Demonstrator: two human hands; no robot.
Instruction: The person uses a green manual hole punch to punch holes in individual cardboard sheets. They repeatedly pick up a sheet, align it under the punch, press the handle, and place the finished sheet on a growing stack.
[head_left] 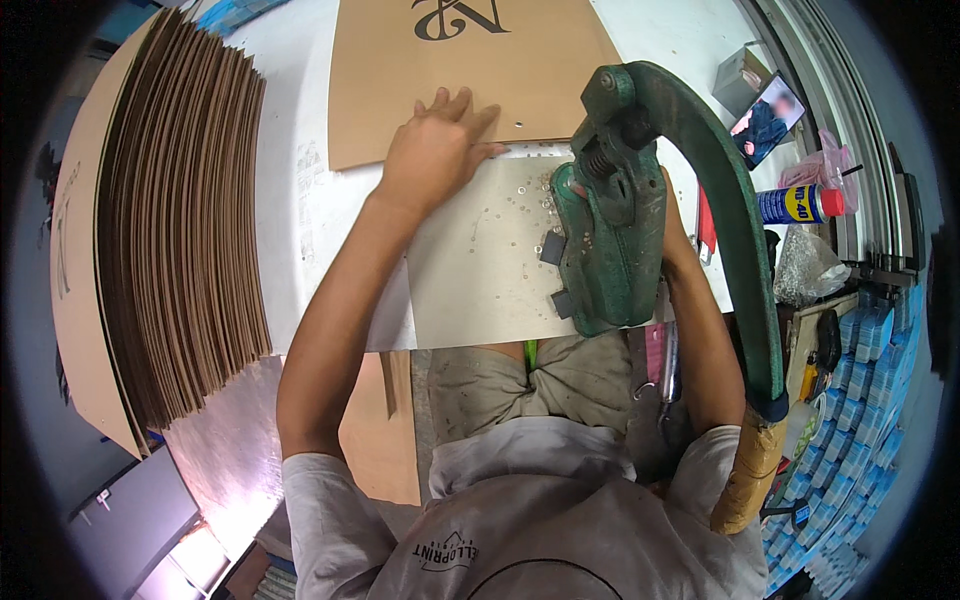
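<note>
We see the left hand palm down, its fingers spread wide, resting on the near margin of a brown sheet with dark printing. The sheet lies toward the far edge of the bench, around the middle of its width, and its near edge meets a grey plate that reaches to the bench's near edge. One small ring sits on the sheet, right of our fingers.

Our right hand is mostly hidden behind a green press, so we cannot tell whether it grips anything. The press stands on the right part of the plate, with two dark blocks at its left side and metal bits scattered beside it. Its curved lever ends in a tan-wrapped grip, past the near edge of the bench.

Near the bench's right edge we have a lit phone, a blue and yellow can with a red cap and some clear wrap. A tall brown stack runs along the left edge.
</note>
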